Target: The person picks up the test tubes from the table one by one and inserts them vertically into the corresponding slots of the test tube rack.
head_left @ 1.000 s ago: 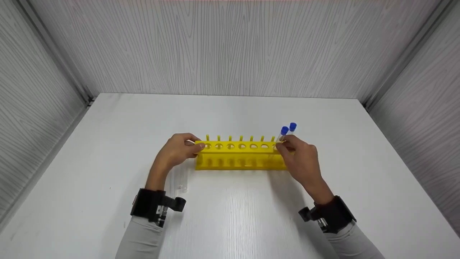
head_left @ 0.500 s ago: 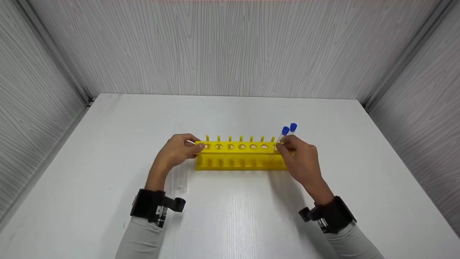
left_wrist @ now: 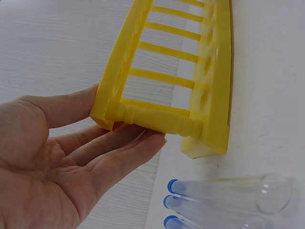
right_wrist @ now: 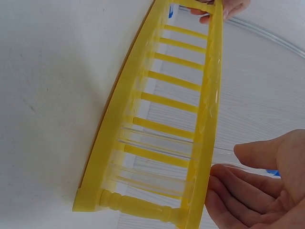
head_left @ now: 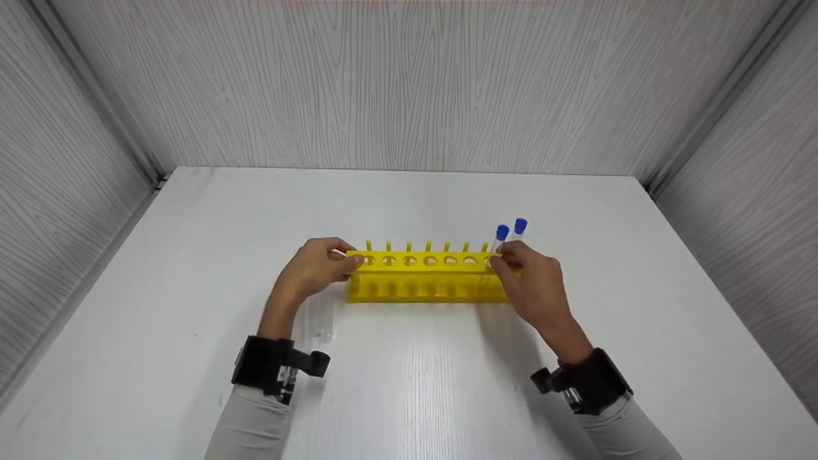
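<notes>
A yellow test tube rack stands upright on the white table. My left hand holds its left end, thumb on the top bar and fingers behind the end post. Two clear test tubes with blue caps stand in the rack's right end. My right hand pinches the inner test tube just above the top bar, between thumb and fingers. The outer tube sits in the hole beside it, its upper part largely behind my right hand. Both caps show above the fingers.
Several clear tubes with blue caps lie side by side on the table, left of the rack and partly under my left wrist. Grey wood-grain panels enclose the table at the back and both sides.
The inner tube's cap has shifted slightly left, with my right hand moving a touch the same way. My left hand and the rack have stayed practically still.
</notes>
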Motion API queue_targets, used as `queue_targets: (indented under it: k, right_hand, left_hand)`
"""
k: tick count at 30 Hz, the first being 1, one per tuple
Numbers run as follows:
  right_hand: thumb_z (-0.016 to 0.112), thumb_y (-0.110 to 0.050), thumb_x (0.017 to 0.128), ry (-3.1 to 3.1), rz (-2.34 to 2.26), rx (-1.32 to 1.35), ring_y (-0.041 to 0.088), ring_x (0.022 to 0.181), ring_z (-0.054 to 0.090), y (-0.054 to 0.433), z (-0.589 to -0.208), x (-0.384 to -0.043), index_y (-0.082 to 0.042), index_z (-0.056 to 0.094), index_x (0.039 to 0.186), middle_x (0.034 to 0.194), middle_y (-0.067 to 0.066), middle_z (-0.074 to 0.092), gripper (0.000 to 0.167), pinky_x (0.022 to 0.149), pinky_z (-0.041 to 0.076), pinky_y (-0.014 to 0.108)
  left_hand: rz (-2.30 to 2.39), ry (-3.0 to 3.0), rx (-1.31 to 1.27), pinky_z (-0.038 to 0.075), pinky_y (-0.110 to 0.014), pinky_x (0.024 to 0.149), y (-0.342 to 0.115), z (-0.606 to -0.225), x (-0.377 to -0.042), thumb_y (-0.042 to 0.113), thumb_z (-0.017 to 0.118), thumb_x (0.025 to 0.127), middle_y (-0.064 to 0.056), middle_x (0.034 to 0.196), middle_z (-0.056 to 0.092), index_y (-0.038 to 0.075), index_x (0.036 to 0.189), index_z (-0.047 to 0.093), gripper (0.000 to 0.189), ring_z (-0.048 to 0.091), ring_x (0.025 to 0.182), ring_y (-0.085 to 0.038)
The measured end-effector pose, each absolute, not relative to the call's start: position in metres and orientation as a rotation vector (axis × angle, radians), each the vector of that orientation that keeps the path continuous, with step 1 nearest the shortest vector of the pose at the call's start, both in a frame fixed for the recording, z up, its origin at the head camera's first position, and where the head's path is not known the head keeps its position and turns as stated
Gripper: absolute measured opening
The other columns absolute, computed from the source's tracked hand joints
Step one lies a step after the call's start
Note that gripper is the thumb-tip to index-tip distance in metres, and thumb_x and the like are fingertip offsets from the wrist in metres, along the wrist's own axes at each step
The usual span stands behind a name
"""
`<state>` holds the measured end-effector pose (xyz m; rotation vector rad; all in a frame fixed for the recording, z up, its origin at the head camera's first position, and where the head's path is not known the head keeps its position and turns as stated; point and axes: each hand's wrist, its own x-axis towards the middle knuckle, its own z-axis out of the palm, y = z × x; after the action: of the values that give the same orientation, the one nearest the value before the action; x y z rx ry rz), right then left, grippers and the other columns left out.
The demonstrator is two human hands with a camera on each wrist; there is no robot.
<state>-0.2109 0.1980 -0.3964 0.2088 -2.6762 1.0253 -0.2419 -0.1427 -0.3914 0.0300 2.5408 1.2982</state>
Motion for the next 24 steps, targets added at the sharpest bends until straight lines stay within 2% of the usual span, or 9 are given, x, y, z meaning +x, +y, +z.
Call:
queue_targets:
  k: [24]
  right_hand:
    - [0.064, -0.015, 0.099, -2.667, 1.003, 0.246, 0.031, 0.100, 0.074, 0.2028, -0.3886, -0.2089, 0.000, 0.072, 0.113, 0.108, 0.016, 0.076, 0.022, 0.092, 0.059, 0.047]
  left_hand:
    - [1.330, 2.502, 0.041, 0.050, -0.048, 0.105, -0.1430, -0.3906, -0.2431, 0.029, 0.064, 0.101, -0.018, 0.132, 0.067, 0.007, 0.132, 0.063, 0.038, 0.071, 0.111, -0.032]
